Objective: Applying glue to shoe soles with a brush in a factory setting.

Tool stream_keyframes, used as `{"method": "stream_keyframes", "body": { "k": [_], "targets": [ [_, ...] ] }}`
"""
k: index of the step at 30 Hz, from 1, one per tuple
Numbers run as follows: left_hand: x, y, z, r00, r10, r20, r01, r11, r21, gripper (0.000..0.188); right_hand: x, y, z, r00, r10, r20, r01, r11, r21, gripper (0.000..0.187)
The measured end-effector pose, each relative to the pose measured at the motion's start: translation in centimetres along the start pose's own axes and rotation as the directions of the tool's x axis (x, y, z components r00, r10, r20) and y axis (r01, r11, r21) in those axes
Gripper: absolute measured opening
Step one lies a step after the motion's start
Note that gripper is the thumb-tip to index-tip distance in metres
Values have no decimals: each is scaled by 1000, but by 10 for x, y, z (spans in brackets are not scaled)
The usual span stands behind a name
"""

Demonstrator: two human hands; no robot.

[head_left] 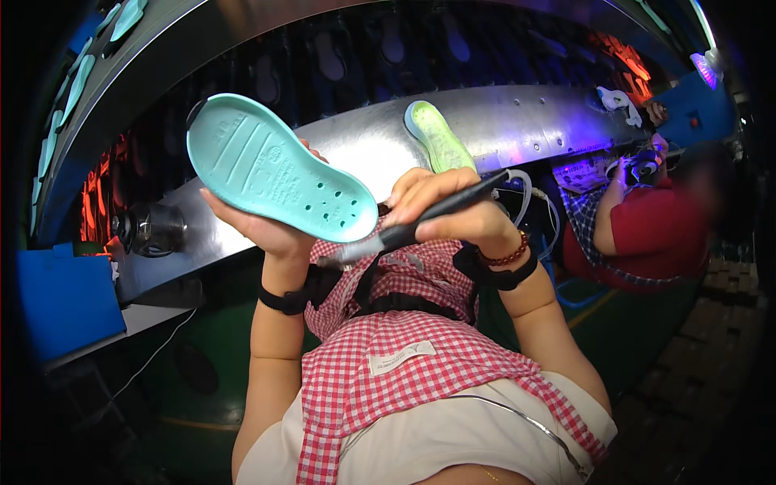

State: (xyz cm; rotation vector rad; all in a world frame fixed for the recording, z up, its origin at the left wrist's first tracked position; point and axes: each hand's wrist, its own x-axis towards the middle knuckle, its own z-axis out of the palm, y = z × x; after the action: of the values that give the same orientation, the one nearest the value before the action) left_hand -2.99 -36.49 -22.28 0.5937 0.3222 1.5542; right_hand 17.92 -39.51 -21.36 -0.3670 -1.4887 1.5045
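My left hand holds up a turquoise shoe sole by its edge, thumb on the near side and fingertips showing at the far side. Molded lines and a group of small holes mark the sole's face. My right hand is wrapped round the dark handle of a brush. Its pale, motion-blurred tip is low beside the holed end of the sole; whether they touch I cannot tell. Beyond my right hand, a yellow-green sole with a bluish rim lies on the metal ledge.
Behind the ledge runs a dark line of soles. A dark round container stands left, near a blue box. Pale tubing hangs right of my hand. A person in red works at the right.
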Motion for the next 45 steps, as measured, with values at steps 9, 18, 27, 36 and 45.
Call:
{"method": "stream_keyframes", "body": {
  "k": [9,18,27,36,45],
  "targets": [
    [-19,-18,21,963,-257,-77,244,958,-154,63,5,2,21,890,321,-325,-222,925,308,19],
    [-10,-1,-17,840,-524,138,503,849,162,47,12,-20,9,966,258,29,-229,899,-374,19],
    [-4,7,3,570,-821,-41,782,526,334,41,16,-35,-6,935,140,326,3,916,-401,21],
    [-3,26,6,572,-818,-64,775,513,369,49,4,-55,-16,931,252,265,-95,865,-492,21],
    [-2,61,-3,728,-685,8,545,587,599,54,0,-50,-5,986,96,138,-2,829,-560,17]
  ]
}}
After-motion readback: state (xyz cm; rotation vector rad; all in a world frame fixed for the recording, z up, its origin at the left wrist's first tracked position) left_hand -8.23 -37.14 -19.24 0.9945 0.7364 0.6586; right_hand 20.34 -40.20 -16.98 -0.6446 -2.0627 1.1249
